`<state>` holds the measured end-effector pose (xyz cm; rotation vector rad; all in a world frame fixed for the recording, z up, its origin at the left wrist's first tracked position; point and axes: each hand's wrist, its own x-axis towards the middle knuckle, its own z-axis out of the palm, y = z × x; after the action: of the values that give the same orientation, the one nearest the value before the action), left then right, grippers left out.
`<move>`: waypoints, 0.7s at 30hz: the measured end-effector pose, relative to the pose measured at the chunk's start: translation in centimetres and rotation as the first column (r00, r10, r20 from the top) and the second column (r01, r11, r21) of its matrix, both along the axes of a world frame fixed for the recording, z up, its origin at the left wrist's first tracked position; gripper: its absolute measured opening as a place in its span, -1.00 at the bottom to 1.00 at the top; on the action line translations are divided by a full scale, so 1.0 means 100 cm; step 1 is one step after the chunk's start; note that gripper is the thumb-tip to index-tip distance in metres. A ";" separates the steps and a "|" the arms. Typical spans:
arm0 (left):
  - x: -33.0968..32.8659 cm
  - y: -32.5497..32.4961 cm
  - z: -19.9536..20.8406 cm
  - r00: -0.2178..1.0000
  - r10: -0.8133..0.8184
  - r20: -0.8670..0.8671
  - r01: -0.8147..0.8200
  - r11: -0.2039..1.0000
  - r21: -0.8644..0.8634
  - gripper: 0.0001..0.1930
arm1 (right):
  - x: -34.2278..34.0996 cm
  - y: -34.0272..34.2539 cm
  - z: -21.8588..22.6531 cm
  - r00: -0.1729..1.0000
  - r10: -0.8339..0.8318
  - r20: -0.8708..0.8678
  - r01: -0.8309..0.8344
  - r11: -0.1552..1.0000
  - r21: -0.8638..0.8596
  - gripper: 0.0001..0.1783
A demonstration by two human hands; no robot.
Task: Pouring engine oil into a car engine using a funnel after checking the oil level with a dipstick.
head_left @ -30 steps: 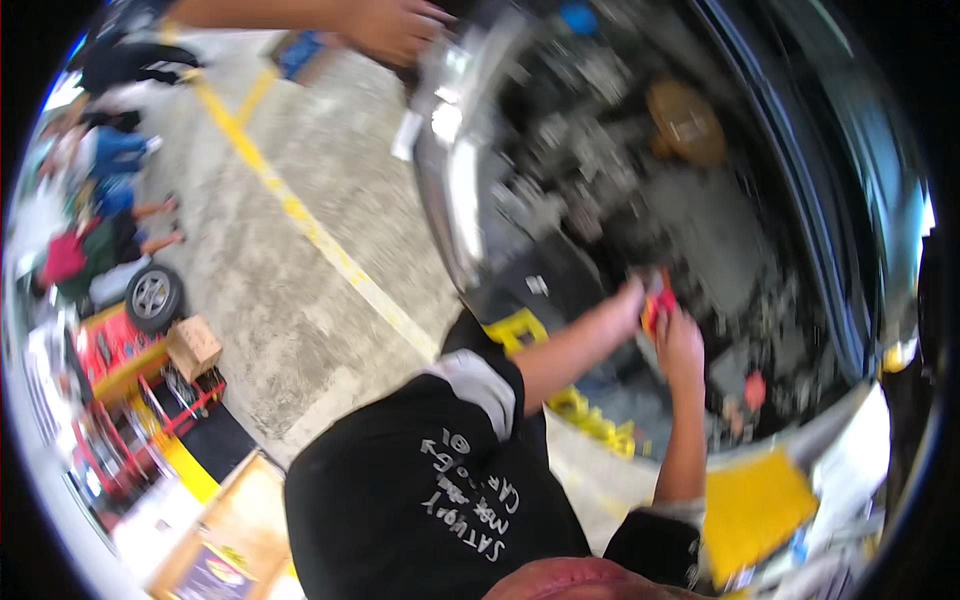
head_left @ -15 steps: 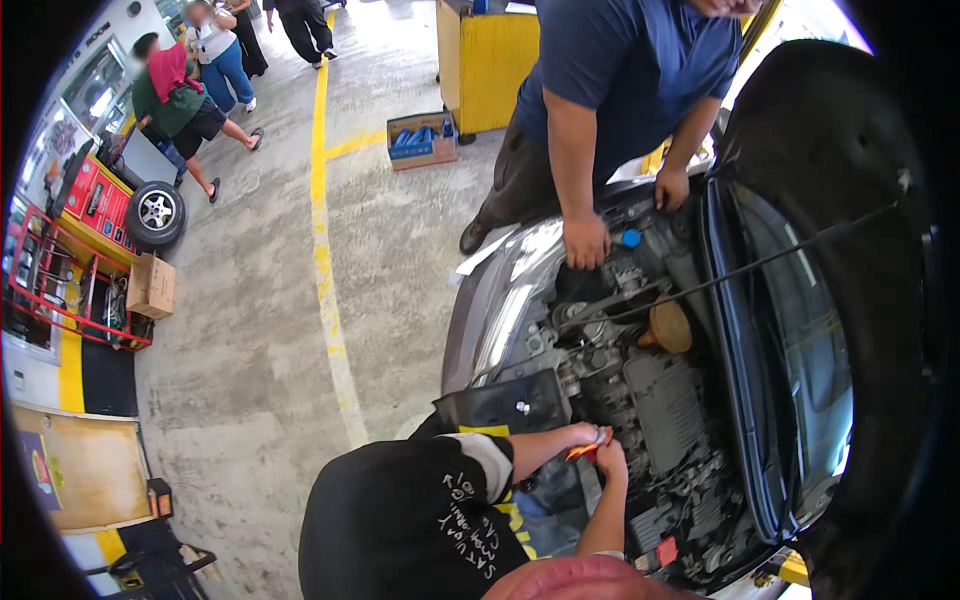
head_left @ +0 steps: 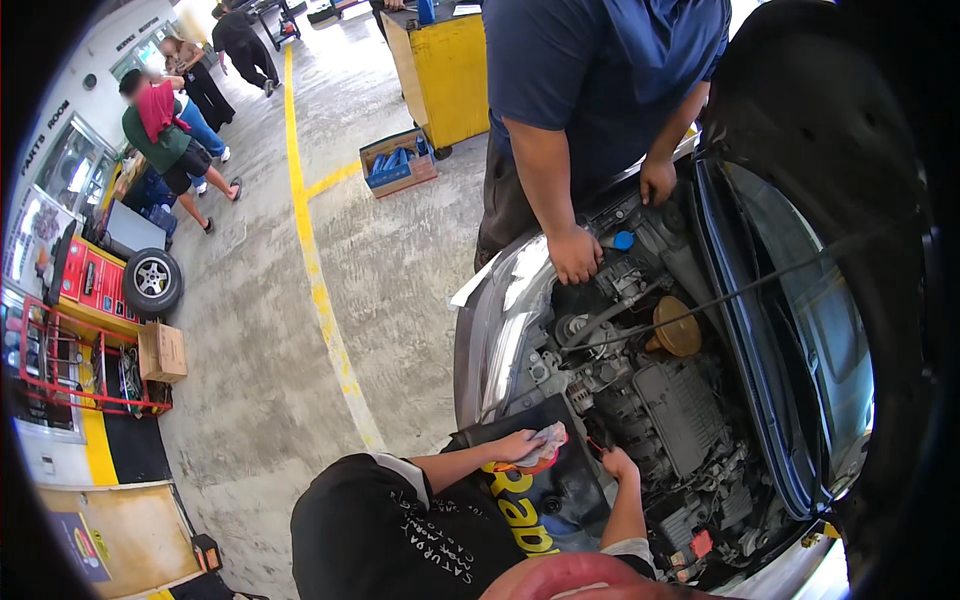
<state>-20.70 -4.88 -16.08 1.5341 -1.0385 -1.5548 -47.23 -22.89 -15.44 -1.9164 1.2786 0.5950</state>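
Observation:
My left hand [head_left: 515, 447] is closed on a crumpled rag [head_left: 545, 447], whitish with orange and red parts, above the dark fender cover [head_left: 530, 418]. My right hand [head_left: 619, 463] is over the near front part of the engine bay, fingers pinched on a thin dipstick [head_left: 596, 443] with a reddish tint. Most of its length is too fine and dark to make out. Just beyond my right hand lies the ribbed engine cover [head_left: 680, 415]. A tan funnel [head_left: 677, 328] stands in the engine farther off.
A co-worker in a blue shirt [head_left: 610, 80] leans on the car's front, a hand [head_left: 575, 256] beside the blue cap [head_left: 624, 240]. A prop rod [head_left: 740, 293] crosses the bay below the raised hood [head_left: 830, 110]. A yellow cabinet [head_left: 445, 80] and box [head_left: 400, 165] stand behind.
My hands, together at the rag before, are now apart. The left has moved left with the rag; the right stays over the engine with the dipstick. The whole view has shifted slightly.

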 end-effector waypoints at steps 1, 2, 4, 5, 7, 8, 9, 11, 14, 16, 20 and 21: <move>0.002 0.005 0.001 0.997 0.045 0.068 -0.040 0.997 -0.072 -0.50 | 0.000 0.010 0.001 0.999 -0.021 -0.032 0.023 0.998 0.054 -0.49; 0.005 0.006 -0.001 0.997 0.040 0.065 -0.035 0.997 -0.070 -0.50 | 0.007 0.013 0.002 0.997 -0.041 -0.063 0.047 0.994 0.101 -0.49; 0.013 0.005 -0.003 0.986 -0.116 0.116 0.119 0.993 -0.023 -0.51 | 0.034 0.023 0.023 0.992 -0.080 -0.101 0.088 0.993 0.079 -0.49; 0.015 0.002 0.013 0.985 -0.140 0.103 0.148 0.986 -0.072 -0.52 | 0.049 0.031 0.043 0.984 -0.118 -0.137 0.126 0.990 0.054 -0.49; 0.012 0.006 0.007 0.973 -0.124 0.192 0.148 0.982 -0.115 -0.48 | 0.069 0.044 0.070 0.959 -0.168 -0.226 0.172 0.985 -0.005 -0.50; 0.012 0.008 -0.001 0.968 -0.074 0.242 0.112 0.983 -0.147 -0.46 | 0.077 0.044 0.073 0.927 -0.220 -0.303 0.209 0.975 -0.070 -0.50; 0.014 0.002 0.008 0.962 -0.135 0.236 0.156 0.985 -0.072 -0.43 | 0.071 0.044 0.065 0.930 -0.261 -0.257 0.249 0.965 -0.080 -0.50; 0.016 -0.006 0.025 0.957 -0.158 0.242 0.182 0.980 -0.081 -0.44 | 0.056 0.035 0.047 0.933 -0.256 -0.252 0.237 0.966 -0.103 -0.49; 0.023 -0.002 0.037 0.954 -0.182 0.239 0.191 0.981 -0.014 -0.43 | 0.027 0.014 -0.028 0.966 -0.175 -0.192 0.152 0.980 -0.129 -0.53; 0.020 0.001 0.029 0.962 -0.150 0.227 0.167 0.984 -0.057 -0.44 | 0.014 -0.002 -0.068 0.927 0.105 -0.360 -0.081 0.993 0.081 -0.51; 0.022 0.006 0.031 0.961 -0.190 0.201 0.189 0.982 0.027 -0.40 | 0.045 -0.005 -0.057 0.921 0.038 -0.388 0.002 0.995 0.101 -0.53; 0.017 0.003 0.028 0.949 -0.203 0.243 0.205 0.979 0.016 -0.38 | 0.032 -0.002 -0.060 0.918 0.015 -0.397 0.014 0.997 0.072 -0.51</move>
<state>-18.98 -4.56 -13.26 1.6851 -1.3791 -1.5198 -44.01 -23.07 -21.42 -1.7902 1.4803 1.0594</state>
